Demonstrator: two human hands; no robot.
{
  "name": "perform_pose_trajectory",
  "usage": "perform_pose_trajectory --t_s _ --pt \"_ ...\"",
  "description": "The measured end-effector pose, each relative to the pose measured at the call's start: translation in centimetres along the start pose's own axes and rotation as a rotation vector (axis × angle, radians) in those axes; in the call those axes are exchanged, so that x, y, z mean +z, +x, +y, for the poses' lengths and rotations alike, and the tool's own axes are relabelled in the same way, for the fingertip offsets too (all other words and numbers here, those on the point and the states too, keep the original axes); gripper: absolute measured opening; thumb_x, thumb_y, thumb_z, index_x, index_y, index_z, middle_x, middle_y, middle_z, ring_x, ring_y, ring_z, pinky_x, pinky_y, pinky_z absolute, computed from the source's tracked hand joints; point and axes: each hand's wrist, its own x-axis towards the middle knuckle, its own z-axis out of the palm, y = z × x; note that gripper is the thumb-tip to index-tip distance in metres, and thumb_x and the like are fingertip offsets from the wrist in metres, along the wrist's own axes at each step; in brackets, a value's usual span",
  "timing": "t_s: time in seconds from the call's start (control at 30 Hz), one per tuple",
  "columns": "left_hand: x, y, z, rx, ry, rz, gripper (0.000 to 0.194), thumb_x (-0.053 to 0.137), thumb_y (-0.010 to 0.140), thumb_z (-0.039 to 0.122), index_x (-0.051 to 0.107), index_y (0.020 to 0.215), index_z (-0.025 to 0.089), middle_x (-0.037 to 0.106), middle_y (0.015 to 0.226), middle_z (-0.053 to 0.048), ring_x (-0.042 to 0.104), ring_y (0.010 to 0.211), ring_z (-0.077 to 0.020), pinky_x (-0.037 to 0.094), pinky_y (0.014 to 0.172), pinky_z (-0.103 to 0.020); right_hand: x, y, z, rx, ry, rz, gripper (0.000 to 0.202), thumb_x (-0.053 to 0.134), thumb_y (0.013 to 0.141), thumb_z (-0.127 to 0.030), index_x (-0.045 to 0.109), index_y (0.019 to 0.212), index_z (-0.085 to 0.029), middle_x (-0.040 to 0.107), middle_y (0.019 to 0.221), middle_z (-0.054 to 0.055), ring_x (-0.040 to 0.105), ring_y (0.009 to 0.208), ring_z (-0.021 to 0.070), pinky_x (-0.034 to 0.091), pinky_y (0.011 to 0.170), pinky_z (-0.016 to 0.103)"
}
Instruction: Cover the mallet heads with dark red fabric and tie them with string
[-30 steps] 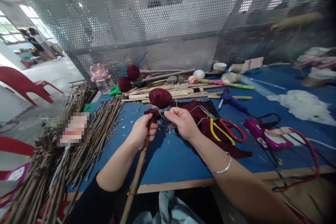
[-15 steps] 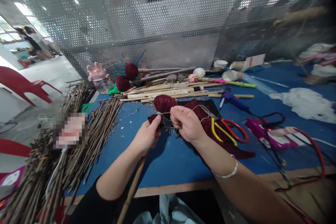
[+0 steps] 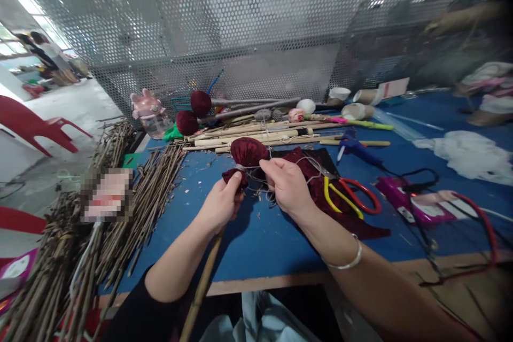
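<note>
Three dark red cloth-covered balls are in sight: two sit together at the back of the blue bench (image 3: 256,256), and one, the cloth ball (image 3: 247,152), is held out over its middle, between the hands. Below that ball, the person's left hand (image 3: 219,203) has a closed grip on one bamboo stick (image 3: 200,291) and a bunch of gathered cloth. The right hand (image 3: 290,187) pinches a single grey cord (image 3: 252,168), thumb against finger, drawn straight from the ball's neck. One pair of scissors (image 3: 347,201) and one blue glue gun (image 3: 358,150) lie to the right.
</note>
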Motion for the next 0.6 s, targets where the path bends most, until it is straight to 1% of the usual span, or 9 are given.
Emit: perform_pose_trajectory --t_s 0.17,0.27,0.37,0.47,0.53,0.6 --pt "0.5 -0.1 -0.1 0.006 0.031 -0.027 0.037 0.048 0.077 0.055 0.033 0.069 0.022 0.026 0.048 0.009 0.018 0.034 -0.0034 0.012 0.034 -0.018 -0.1 0.2 -0.4 -0.020 0.050 0.035 0.042 0.058 0.076 -0.042 0.031 0.052 -0.020 0.025 0.046 -0.007 0.020 0.042 0.0062 0.016 0.040 0.023" --pt "0.5 -0.1 -0.1 0.004 0.040 0.000 0.037 0.048 0.077 0.055 0.034 0.069 0.022 0.026 0.049 0.009 0.019 0.034 -0.0035 0.013 0.034 -0.018 -0.3 0.2 -0.5 -0.009 -0.030 0.044 0.042 0.060 0.074 -0.041 0.033 0.049 -0.019 0.027 0.045 -0.006 0.022 0.043 0.0064 0.017 0.040 0.023" --pt "0.0 0.1 0.0 0.002 0.010 0.035 0.037 0.047 0.078 0.054 0.034 0.069 0.021 0.028 0.050 0.009 0.018 0.034 -0.0032 0.012 0.034 -0.018 0.0 -0.1 -0.6 0.007 -0.145 0.016 0.041 0.061 0.072 -0.037 0.036 0.045 -0.018 0.030 0.044 -0.005 0.026 0.044 0.0066 0.020 0.040 0.022" --pt "-0.5 0.1 0.1 0.019 -0.019 0.046 0.036 0.048 0.077 0.054 0.036 0.070 0.021 0.030 0.050 0.008 0.019 0.034 -0.0030 0.012 0.033 -0.017 0.5 -0.4 -0.3 0.022 -0.180 -0.013 0.040 0.060 0.072 -0.034 0.036 0.044 -0.018 0.031 0.042 -0.005 0.027 0.043 0.0064 0.020 0.041 0.022" --pt "-0.7 0.1 0.2 0.038 -0.037 0.037 0.036 0.049 0.077 0.054 0.036 0.070 0.021 0.030 0.050 0.008 0.020 0.035 -0.0028 0.013 0.033 -0.016 0.7 -0.4 0.0 0.051 -0.173 -0.037 0.040 0.059 0.072 -0.034 0.036 0.044 -0.018 0.032 0.041 -0.005 0.026 0.042 0.0063 0.020 0.040 0.023" --pt "-0.8 -0.1 0.4 0.036 -0.086 -0.011 0.038 0.049 0.077 0.054 0.034 0.067 0.020 0.028 0.050 0.009 0.018 0.035 -0.0024 0.012 0.033 -0.015 0.8 -0.2 0.4 0.080 -0.168 -0.063 0.040 0.059 0.073 -0.034 0.037 0.044 -0.018 0.032 0.040 -0.005 0.027 0.041 0.0063 0.020 0.040 0.023"
